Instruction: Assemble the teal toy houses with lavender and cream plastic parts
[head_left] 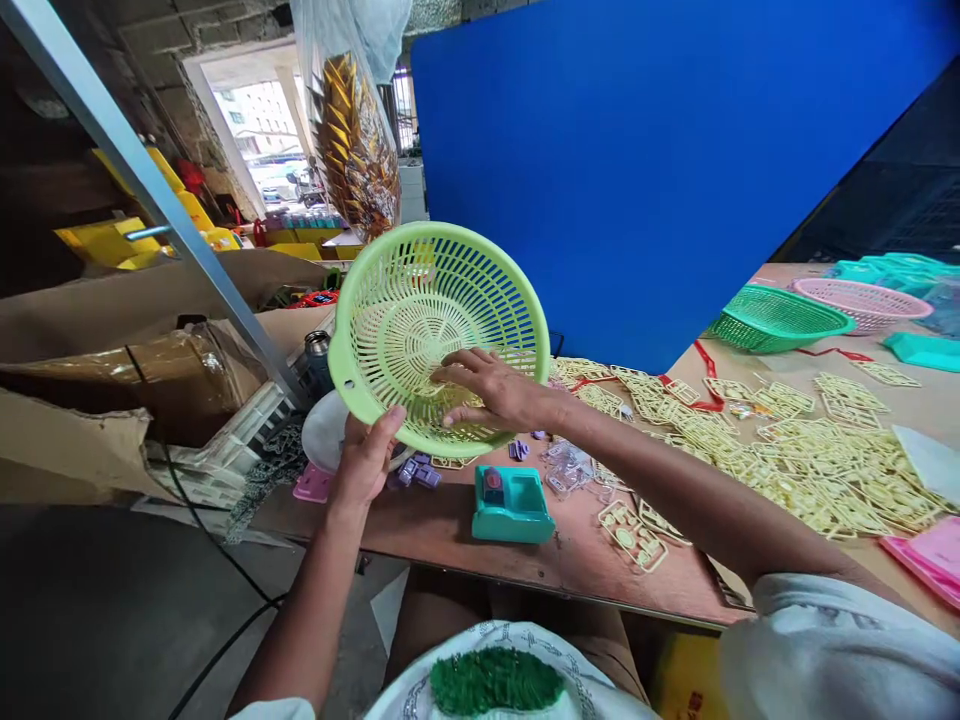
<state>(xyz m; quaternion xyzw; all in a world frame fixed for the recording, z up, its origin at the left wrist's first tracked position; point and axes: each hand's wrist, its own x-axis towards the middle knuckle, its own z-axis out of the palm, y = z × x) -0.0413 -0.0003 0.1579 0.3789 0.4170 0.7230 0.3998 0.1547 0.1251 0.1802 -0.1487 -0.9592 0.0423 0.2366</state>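
My left hand [363,462] grips the near-left rim of a light green plastic basket [351,330], thumb over the edge. The basket is tilted so that its slotted inside faces me. Inside it is my right hand [487,392], fingers stretched and thumb apart, low over the basket wall. A few pale pieces seem to lie under those fingers, too small to make out. Below the basket, a turquoise plastic toy part [514,505] with a purple piece in it stands on the table [442,525]. Purple plastic pieces [420,471] lie to its left.
Many pale yellow plastic part frames [810,470] spread across the right side. Clear plastic pieces [568,468] lie nearer. Green [780,318] and pink baskets [862,300] stand at the back right. A blue board [615,170] rises behind; a metal post [161,215] slants at left.
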